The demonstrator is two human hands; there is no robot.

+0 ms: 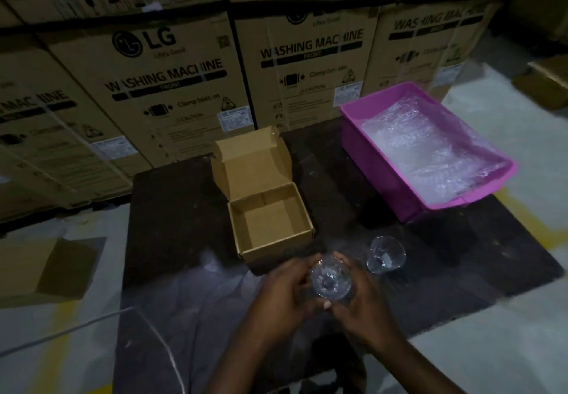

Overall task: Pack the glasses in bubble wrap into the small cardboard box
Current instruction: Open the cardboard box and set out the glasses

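Clear drinking glass (330, 280) gripped upright between left hand (284, 296) and right hand (364, 296), open small brown cardboard box (270, 224) just beyond, slightly nearer the left

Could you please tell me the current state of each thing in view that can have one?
Small cardboard box: lid open, empty.
Held glass: unwrapped, gripped by both hands.
Second glass: unwrapped, standing on the table, untouched.
Pink tray: holds bubble wrap.
Left hand: curled round the held glass.
Right hand: curled round the same glass.
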